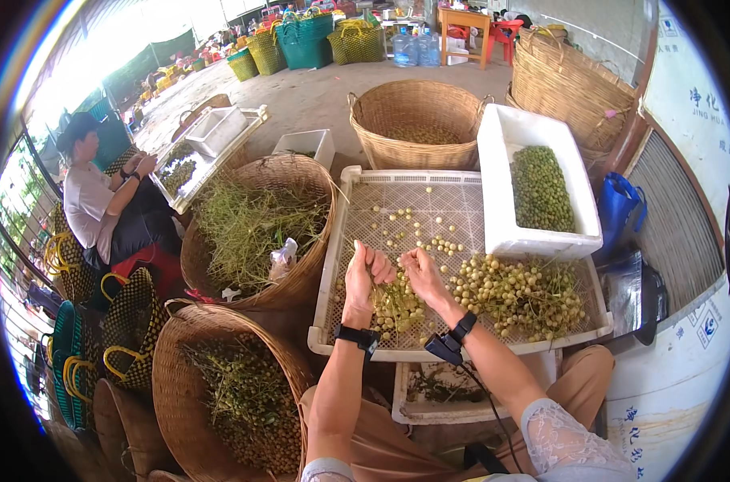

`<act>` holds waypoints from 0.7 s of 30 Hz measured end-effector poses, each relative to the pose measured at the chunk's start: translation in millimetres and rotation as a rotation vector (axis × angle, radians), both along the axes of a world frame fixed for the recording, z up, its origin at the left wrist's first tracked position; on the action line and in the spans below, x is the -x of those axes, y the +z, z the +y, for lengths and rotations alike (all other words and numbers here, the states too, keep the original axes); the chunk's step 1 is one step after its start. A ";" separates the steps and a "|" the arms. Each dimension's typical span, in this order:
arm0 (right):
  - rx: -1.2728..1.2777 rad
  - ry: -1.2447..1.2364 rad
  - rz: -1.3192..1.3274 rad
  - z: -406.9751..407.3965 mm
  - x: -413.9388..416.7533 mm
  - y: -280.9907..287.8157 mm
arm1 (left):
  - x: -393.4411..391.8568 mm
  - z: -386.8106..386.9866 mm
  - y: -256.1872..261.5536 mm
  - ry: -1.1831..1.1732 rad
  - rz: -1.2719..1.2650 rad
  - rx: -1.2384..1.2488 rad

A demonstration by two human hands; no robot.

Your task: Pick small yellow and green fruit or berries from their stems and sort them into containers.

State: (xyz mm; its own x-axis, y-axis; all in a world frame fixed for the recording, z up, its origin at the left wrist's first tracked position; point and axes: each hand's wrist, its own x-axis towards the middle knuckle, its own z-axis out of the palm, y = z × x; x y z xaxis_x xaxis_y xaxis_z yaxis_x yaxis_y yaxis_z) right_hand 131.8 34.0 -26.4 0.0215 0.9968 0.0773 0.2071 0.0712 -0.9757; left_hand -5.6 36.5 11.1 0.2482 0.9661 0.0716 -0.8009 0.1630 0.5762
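My left hand [368, 277] is curled over the top of a bunch of small round yellow-green fruits [398, 307], seemingly gripping its thin stems. Close beside it, my right hand [423, 274] has its fingers bent in at the same bunch; what lies between the fingertips is too small to tell. Both hands are over a white mesh plastic tray [413, 187]. Loose fruits [446, 245] are scattered on the mesh beyond my hands. A heap of fruit bunches on stems [521, 295] covers the tray's right side.
A white foam box [497, 181] of loose green fruits [542, 190] rests on the tray's far right corner. Wicker baskets stand around: one with bare stems [256, 229], one with fruit bunches [250, 397], one farther off [413, 144]. A person [106, 187] sits at the left.
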 end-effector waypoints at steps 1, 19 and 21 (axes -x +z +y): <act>0.075 0.016 0.074 -0.9 0.9 4.2 | 1.1 0.2 -0.5 0.004 0.003 0.003; 0.558 0.097 0.888 1.0 -33.2 -16.7 | 23.1 2.4 5.4 0.018 -0.180 -0.012; 0.585 0.113 0.943 2.0 -32.1 -9.7 | 21.6 1.8 5.0 0.008 -0.176 0.000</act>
